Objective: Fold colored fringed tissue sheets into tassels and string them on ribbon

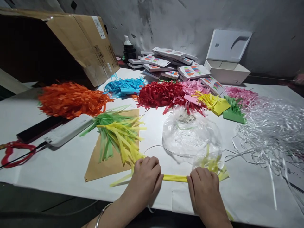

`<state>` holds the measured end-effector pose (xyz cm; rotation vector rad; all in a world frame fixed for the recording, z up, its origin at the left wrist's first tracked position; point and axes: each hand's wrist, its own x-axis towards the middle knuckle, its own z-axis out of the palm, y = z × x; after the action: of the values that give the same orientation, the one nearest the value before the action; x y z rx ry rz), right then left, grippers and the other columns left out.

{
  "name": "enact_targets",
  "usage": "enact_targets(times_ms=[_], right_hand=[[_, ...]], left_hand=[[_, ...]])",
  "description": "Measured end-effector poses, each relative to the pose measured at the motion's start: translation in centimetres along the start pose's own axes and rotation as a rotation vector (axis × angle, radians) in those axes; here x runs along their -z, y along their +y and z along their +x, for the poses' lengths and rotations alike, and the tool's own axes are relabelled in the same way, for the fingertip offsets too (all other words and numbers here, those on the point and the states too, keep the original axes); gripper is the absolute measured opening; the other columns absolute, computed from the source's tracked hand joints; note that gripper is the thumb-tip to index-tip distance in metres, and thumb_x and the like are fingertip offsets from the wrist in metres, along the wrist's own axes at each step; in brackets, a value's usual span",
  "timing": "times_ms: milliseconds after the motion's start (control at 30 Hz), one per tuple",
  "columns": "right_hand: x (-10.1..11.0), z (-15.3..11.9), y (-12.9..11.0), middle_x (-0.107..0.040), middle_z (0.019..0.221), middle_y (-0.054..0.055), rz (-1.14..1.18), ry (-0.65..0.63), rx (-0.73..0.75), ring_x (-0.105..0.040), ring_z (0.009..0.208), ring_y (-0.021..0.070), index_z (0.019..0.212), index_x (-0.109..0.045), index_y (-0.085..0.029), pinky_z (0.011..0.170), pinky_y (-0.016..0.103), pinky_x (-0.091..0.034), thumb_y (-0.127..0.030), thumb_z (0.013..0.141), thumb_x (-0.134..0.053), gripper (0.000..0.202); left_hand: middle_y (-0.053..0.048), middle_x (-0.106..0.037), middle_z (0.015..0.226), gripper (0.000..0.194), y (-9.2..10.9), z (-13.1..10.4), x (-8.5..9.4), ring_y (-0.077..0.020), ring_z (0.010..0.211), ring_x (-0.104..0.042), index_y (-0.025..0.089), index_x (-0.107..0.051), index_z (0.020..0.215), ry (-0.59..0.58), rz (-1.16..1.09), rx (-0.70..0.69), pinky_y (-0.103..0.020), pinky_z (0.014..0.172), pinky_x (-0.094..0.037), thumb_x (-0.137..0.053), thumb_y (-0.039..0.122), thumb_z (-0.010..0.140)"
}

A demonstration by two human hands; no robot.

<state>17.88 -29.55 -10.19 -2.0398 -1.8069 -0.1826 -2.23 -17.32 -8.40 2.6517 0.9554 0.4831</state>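
Note:
Between my two hands stretches a narrow rolled band of yellow tissue paper (175,178), close to the table's front edge. My left hand (148,175) is closed around its left end, where yellow fringe strips fan out to the upper left. My right hand (204,183) grips the other end, and more yellow strips (213,164) spread out behind it. Left of my left hand, a green fringed tissue piece (106,118) lies on a brown paper sheet (95,169), partly under the yellow strips. A clear plastic bag (190,139) sits just beyond my right hand.
Heaps of orange (73,99), blue (125,85) and red fringe (161,95) line the table's middle. White ribbon (273,126) sprawls at the right. Behind are flat printed boxes (193,71), an open white box (228,71) and a carton (87,47). A white power bank-like device (68,129) lies left.

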Motion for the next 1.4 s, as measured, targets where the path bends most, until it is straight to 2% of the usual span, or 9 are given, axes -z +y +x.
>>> enact_targets(times_ms=[167, 267, 333, 533, 700, 1000, 1233, 1333, 1400], right_hand=[[-0.1, 0.9, -1.7, -0.064, 0.093, 0.006, 0.104, 0.158, 0.102, -0.057, 0.091, 0.0227, 0.096, -0.061, -0.020, 0.097, 0.047, -0.032, -0.016, 0.101, -0.044, 0.018], [-0.7, 1.3, -2.8, -0.061, 0.080, 0.003, 0.155, 0.137, 0.270, -0.053, 0.079, 0.0187, 0.087, -0.060, -0.019, 0.089, 0.040, -0.034, -0.010, 0.102, -0.040, 0.026], [-1.1, 1.5, -3.1, -0.057, 0.073, 0.001, 0.160, 0.113, 0.294, -0.049, 0.071, 0.0172, 0.081, -0.058, -0.019, 0.082, 0.036, -0.033, -0.007, 0.101, -0.037, 0.031], [-1.7, 2.1, -3.5, -0.058, 0.075, 0.001, 0.245, 0.140, 0.246, -0.050, 0.072, 0.0170, 0.082, -0.057, -0.020, 0.081, 0.035, -0.032, -0.018, 0.104, -0.041, 0.027], [-2.1, 2.1, -4.0, -0.056, 0.070, 0.000, 0.224, 0.144, 0.275, -0.048, 0.069, 0.0160, 0.075, -0.054, -0.020, 0.083, 0.034, -0.035, -0.014, 0.105, -0.034, 0.036], [0.1, -0.3, -0.2, -0.065, 0.081, 0.000, 0.243, 0.170, 0.131, -0.058, 0.087, 0.0177, 0.090, -0.062, -0.022, 0.109, 0.046, -0.029, -0.014, 0.102, -0.041, 0.026], [-0.2, -0.1, -0.4, -0.061, 0.082, 0.001, 0.150, 0.105, -0.054, -0.057, 0.083, 0.0205, 0.082, -0.057, -0.023, 0.101, 0.049, -0.028, -0.019, 0.098, -0.045, 0.020], [-0.1, 0.3, -0.6, -0.060, 0.079, 0.000, 0.162, 0.093, -0.081, -0.056, 0.081, 0.0203, 0.079, -0.056, -0.023, 0.101, 0.049, -0.026, -0.018, 0.096, -0.048, 0.020], [-0.1, 0.4, -0.7, -0.061, 0.080, -0.001, 0.209, 0.106, -0.044, -0.057, 0.083, 0.0191, 0.081, -0.058, -0.023, 0.104, 0.048, -0.025, -0.015, 0.097, -0.047, 0.021]], left_hand=[[-0.004, -0.065, 0.094, 0.016, -0.6, 0.1, -0.6, -0.0222, 0.086, -0.055, 0.021, -0.061, 0.086, 0.069, -0.033, -0.251, -0.042, 0.085, -0.034, -0.055, 0.007, 0.091], [-0.001, -0.066, 0.089, 0.012, -0.6, 0.3, -0.2, -0.0216, 0.086, -0.055, 0.021, -0.062, 0.085, 0.044, -0.050, -0.281, -0.043, 0.086, -0.033, -0.060, 0.013, 0.093], [0.000, -0.066, 0.088, 0.010, -0.5, 0.5, 0.1, -0.0212, 0.085, -0.054, 0.021, -0.062, 0.083, 0.011, -0.041, -0.279, -0.043, 0.087, -0.032, -0.064, 0.019, 0.093], [-0.001, -0.065, 0.085, 0.020, -0.4, 0.7, -0.5, -0.0190, 0.080, -0.053, 0.018, -0.059, 0.083, 0.045, -0.015, -0.338, -0.041, 0.087, -0.033, -0.050, 0.011, 0.099], [-0.001, -0.066, 0.088, 0.019, -0.3, 0.6, -1.0, -0.0193, 0.083, -0.054, 0.019, -0.059, 0.085, 0.030, -0.020, -0.333, -0.041, 0.088, -0.033, -0.050, 0.016, 0.102], [-0.001, -0.064, 0.087, 0.019, 0.3, 0.3, -0.9, -0.0206, 0.084, -0.053, 0.020, -0.059, 0.085, -0.005, -0.125, -0.211, -0.041, 0.086, -0.033, -0.049, 0.015, 0.100], [-0.005, -0.064, 0.089, 0.016, 1.8, 0.7, -1.2, -0.0243, 0.082, -0.053, 0.019, -0.061, 0.077, 0.023, 0.105, -0.091, -0.048, 0.086, -0.034, -0.057, 0.006, 0.085], [-0.005, -0.066, 0.092, 0.018, 2.0, 1.0, -0.9, -0.0237, 0.083, -0.053, 0.020, -0.062, 0.076, 0.078, 0.224, -0.152, -0.048, 0.085, -0.033, -0.061, 0.003, 0.082], [-0.003, -0.066, 0.089, 0.016, 2.1, 1.2, -0.6, -0.0235, 0.084, -0.053, 0.020, -0.062, 0.076, 0.045, 0.258, -0.240, -0.048, 0.088, -0.032, -0.066, 0.006, 0.083]])
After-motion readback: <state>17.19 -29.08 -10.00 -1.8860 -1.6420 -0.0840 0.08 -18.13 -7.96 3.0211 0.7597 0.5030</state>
